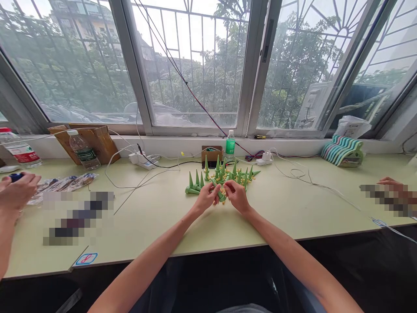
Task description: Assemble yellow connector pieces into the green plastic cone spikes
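Forearms reach in from near edge, hands meeting over table [156, 226] middle. Left hand [206, 198] and right hand [237, 195] both closed, fingertips pinching one green cone [220, 194] between them, just above tabletop. Yellow piece [215, 201] at left fingertips; fit to cone too small to tell. Pile [228, 174] of cones just beyond knuckles, some upright, some lying. Judgement: pinch close to cone base, rest wrists on table, press straight without twist, stay clear of uprights. Co-worker hand [18, 189] far left, second co-worker hand [389, 182] far right, both well apart
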`<state>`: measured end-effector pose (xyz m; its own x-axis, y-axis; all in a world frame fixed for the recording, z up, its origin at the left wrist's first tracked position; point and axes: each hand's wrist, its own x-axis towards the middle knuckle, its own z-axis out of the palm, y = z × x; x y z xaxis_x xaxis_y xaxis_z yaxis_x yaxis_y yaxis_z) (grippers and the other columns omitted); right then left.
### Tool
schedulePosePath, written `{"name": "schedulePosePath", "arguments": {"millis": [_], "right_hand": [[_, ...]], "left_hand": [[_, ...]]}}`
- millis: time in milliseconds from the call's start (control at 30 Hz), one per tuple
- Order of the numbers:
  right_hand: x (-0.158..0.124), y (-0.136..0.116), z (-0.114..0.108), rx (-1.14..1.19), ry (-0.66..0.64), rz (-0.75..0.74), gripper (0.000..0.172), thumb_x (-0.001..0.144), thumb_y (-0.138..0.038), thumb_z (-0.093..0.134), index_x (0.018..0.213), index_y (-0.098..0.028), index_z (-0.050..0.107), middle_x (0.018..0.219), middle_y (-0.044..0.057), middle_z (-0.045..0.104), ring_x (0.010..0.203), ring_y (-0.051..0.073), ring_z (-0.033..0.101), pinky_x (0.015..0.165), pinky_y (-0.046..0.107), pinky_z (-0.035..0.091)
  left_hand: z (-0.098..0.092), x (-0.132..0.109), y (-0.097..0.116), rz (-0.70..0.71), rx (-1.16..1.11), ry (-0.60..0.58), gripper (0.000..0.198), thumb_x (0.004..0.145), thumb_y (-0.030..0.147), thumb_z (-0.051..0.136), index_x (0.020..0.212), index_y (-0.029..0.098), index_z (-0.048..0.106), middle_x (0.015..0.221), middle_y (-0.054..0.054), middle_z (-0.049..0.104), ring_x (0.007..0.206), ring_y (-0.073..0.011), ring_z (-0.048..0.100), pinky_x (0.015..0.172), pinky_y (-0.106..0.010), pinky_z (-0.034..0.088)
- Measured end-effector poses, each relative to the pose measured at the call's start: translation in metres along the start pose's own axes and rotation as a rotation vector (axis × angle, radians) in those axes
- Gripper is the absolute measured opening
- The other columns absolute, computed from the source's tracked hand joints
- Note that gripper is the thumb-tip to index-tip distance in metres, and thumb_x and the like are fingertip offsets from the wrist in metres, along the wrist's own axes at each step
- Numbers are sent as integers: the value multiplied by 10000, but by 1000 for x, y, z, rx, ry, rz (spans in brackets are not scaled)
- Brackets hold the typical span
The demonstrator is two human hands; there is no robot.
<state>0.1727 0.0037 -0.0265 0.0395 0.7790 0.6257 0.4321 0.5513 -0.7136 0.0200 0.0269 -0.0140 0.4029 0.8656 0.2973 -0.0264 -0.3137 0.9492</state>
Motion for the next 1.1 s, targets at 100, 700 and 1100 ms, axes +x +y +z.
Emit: {"name": "schedulePosePath", "arguments": {"millis": [100, 700, 1100], "right_hand": [[0, 1, 0, -15, -1, -17, 227, 910, -372, 470, 814, -192, 570, 657, 8, 574, 554, 134, 520, 568, 244, 440], [-1, 0, 1, -13, -37, -13, 216, 914, -352, 468, 801, -193, 561, 590, -18, 526, 521, 127, 483, 541, 237, 399], [0, -5, -1, -7, -44, 0, 298, 948, -402, 410, 815, -186, 567, 618, -9, 537, 528, 119, 475, 548, 228, 396]], "left_hand": [[-1, 0, -1, -2, 1, -1, 429, 818, 507, 602, 697, 206, 322, 432, 95, 429, 325, -87, 480, 332, -184, 312], [0, -6, 5, 82, 96, 29, 365, 846, 490, 575, 706, 192, 419, 436, 81, 457, 324, -74, 465, 335, -182, 324], [0, -2, 5, 66, 64, 160, 455, 823, 535, 578, 660, 209, 306, 452, 89, 398, 310, -77, 458, 303, -181, 277]]}}
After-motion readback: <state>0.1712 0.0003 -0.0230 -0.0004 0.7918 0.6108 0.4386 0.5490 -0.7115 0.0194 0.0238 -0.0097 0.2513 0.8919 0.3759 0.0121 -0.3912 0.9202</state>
